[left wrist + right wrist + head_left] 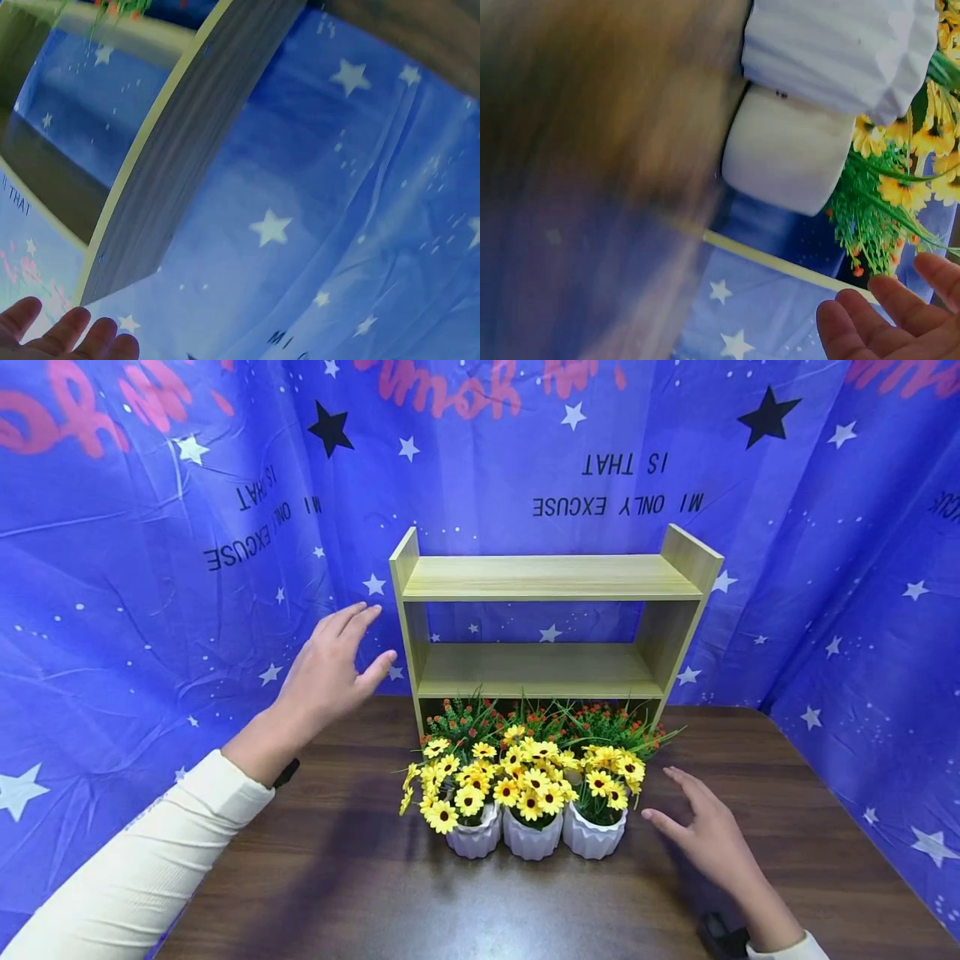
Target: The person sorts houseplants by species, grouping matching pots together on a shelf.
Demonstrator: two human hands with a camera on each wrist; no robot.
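My left hand (324, 670) is raised left of the wooden shelf (551, 578), fingers extended and holding nothing. In the left wrist view, its fingertips (67, 330) appear near a top corner of the shelf's side panel (161, 161); contact cannot be told. My right hand (705, 831) hovers right of the potted flowers, fingers loosely spread, with nothing in it. Three white ribbed pots of yellow flowers (532, 835) stand in a row before the shelf. Behind them are green plants with small red blooms (461, 722); a smooth white pot (787, 150) shows in the right wrist view.
A dark brown wooden table (360, 877) carries the shelf and pots. Blue curtains (487, 468) with stars and lettering hang behind and at both sides. The shelf has two visible boards between upright side panels, and the plants hide its lower part.
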